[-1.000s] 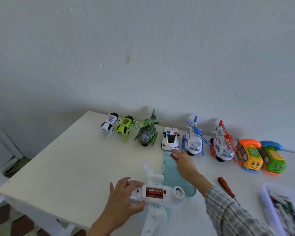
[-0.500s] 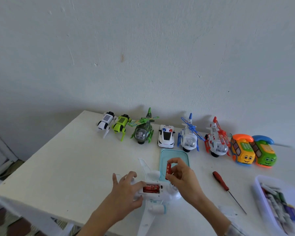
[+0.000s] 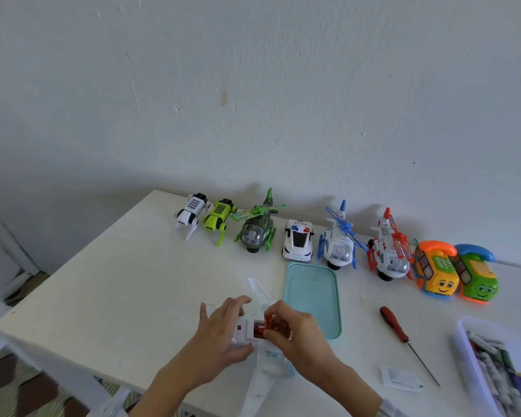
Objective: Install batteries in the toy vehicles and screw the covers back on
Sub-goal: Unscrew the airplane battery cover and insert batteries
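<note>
Since the earlier frame the right hand (image 3: 295,332) has carried its red cylindrical battery (image 3: 267,322) from above the tray down to the open compartment of the white plastic toy airplane (image 3: 260,371), which lies belly-up at the table's (image 3: 109,296) near edge.

Left hand (image 3: 220,332) — fingers curled round the airplane's body. Right hand — fingertips pinching the battery, beside another red battery seated inside.

Pale teal rectangular tray (image 3: 312,299) — just right. Red-handled screwdriver (image 3: 394,326) — farther right, untouched.
</note>
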The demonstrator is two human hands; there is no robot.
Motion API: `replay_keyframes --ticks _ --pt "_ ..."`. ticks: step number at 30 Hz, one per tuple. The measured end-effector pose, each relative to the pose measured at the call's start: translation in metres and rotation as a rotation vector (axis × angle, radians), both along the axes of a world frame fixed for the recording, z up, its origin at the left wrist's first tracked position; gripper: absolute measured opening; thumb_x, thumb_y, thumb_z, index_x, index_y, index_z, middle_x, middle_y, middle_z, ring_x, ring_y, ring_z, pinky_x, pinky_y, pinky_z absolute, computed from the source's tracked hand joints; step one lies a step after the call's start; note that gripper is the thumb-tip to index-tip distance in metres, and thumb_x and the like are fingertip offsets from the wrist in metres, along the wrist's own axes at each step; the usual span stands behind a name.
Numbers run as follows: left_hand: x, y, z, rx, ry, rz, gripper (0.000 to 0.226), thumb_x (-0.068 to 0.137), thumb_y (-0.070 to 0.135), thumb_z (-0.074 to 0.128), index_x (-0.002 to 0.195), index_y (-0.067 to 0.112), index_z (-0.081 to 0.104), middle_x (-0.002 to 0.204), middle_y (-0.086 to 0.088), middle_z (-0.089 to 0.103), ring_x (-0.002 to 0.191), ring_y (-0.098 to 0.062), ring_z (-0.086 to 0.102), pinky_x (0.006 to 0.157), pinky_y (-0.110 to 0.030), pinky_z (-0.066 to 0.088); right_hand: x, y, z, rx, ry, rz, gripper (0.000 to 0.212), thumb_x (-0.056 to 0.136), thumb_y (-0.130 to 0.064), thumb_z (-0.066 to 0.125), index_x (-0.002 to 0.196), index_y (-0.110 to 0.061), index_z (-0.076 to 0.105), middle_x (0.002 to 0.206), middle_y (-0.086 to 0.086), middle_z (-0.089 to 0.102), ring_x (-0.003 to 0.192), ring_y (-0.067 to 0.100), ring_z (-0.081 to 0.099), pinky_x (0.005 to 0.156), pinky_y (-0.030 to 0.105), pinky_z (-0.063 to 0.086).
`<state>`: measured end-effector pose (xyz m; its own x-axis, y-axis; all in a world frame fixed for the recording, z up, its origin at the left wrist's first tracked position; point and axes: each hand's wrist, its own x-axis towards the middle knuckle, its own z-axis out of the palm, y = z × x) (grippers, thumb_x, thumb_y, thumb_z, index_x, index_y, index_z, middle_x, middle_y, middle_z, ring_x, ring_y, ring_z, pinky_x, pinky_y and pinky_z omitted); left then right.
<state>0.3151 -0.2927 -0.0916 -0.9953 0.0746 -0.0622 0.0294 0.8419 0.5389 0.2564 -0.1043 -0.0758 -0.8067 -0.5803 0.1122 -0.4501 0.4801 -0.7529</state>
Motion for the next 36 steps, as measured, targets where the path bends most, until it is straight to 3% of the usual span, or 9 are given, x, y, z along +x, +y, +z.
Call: replay_keyframes --ticks 6,8,13,16,19,23,27,30,36 --pt "-0.003 -0.005 -0.004 -0.007 0.052 -0.041 0.042 0.088 0.061 0.047 0.126 0.047 0.036 0.114 0.019 0.029 0.103 0.011 0.038 0.114 -0.054 0.013 0.001 -0.002 -0.003 0.096 0.195 0.105 0.01 0.089 -0.018 0.056 0.097 -0.025 0.056 0.09 -0.004 0.061 0.077 0.01 0.048 0.068 0.019 0.039" --pt "-0.004 -0.006 -0.005 -0.008 0.06 -0.051 0.035 0.088 0.061 0.046 0.121 0.05 0.043 0.109 0.017 0.028 0.1 0.013 0.036 0.114 -0.053 0.013 0.002 -0.002 -0.005 0.012 0.175 0.007 0.017 0.085 -0.017 0.059 0.092 -0.03 0.051 0.082 -0.009 0.058 0.071 0.009 0.047 0.065 0.022 0.042" --pt "-0.006 -0.005 -0.009 -0.074 0.1 -0.064 0.036 0.088 0.058 0.046 0.123 0.049 0.047 0.11 0.01 0.029 0.1 0.009 0.035 0.116 -0.054 0.008 -0.005 0.005 -0.005 -0.221 0.046 -0.252 0.034 0.077 0.001 0.067 0.082 -0.029 0.052 0.074 -0.006 0.057 0.059 0.009 0.047 0.054 0.012 0.036" --pt "-0.006 -0.005 -0.014 -0.12 0.139 -0.08 0.035 0.087 0.057 0.044 0.12 0.048 0.048 0.11 0.009 0.031 0.099 0.006 0.038 0.115 -0.055 0.012 -0.006 0.006 -0.005 -0.26 -0.021 -0.258 0.033 0.077 0.003 0.068 0.083 -0.027 0.054 0.072 -0.008 0.059 0.057 0.008 0.046 0.053 0.012 0.036" --pt "-0.007 -0.006 -0.017 -0.076 0.152 -0.077 0.032 0.085 0.056 0.047 0.117 0.048 0.051 0.109 0.011 0.032 0.094 0.01 0.038 0.114 -0.054 0.014 -0.005 0.003 -0.006 -0.217 -0.028 -0.185 0.038 0.076 -0.004 0.073 0.081 -0.035 0.053 0.077 -0.009 0.063 0.061 0.007 0.049 0.056 0.012 0.038" --pt "-0.008 -0.005 -0.011 -0.064 0.126 -0.059 0.047 0.086 0.056 0.051 0.129 0.041 0.039 0.112 0.015 0.032 0.1 0.008 0.04 0.116 -0.048 0.012 -0.002 -0.001 -0.014 -0.049 0.029 -0.109 0.026 0.077 -0.022 0.07 0.087 -0.04 0.054 0.079 -0.011 0.064 0.072 0.008 0.056 0.064 0.018 0.044" --pt "-0.008 -0.005 -0.008 -0.02 0.093 -0.035 0.064 0.085 0.056 0.053 0.136 0.029 0.027 0.111 0.015 0.032 0.104 -0.001 0.043 0.118 -0.044 0.004 -0.002 -0.002 -0.012 0.045 0.186 0.019 0.012 0.085 -0.019 0.059 0.094 -0.027 0.061 0.084 -0.004 0.062 0.078 0.011 0.053 0.071 0.03 0.048" --pt "-0.008 -0.006 -0.009 -0.019 0.087 -0.042 0.071 0.079 0.063 0.045 0.138 0.027 0.026 0.11 0.015 0.031 0.104 -0.002 0.043 0.117 -0.043 0.005 -0.006 -0.006 -0.011 0.125 0.253 0.124 0.017 0.087 -0.014 0.053 0.097 -0.017 0.065 0.093 0.002 0.062 0.083 0.019 0.056 0.073 0.035 0.049" --pt "-0.009 -0.008 -0.013 -0.005 0.118 -0.055 0.07 0.078 0.065 0.042 0.135 0.026 0.032 0.11 0.013 0.032 0.101 -0.005 0.046 0.116 -0.042 0.008 -0.003 -0.007 -0.02 0.166 0.32 0.197 0.031 0.087 -0.012 0.047 0.108 -0.016 0.07 0.108 0.003 0.061 0.096 0.021 0.058 0.084 0.03 0.049"
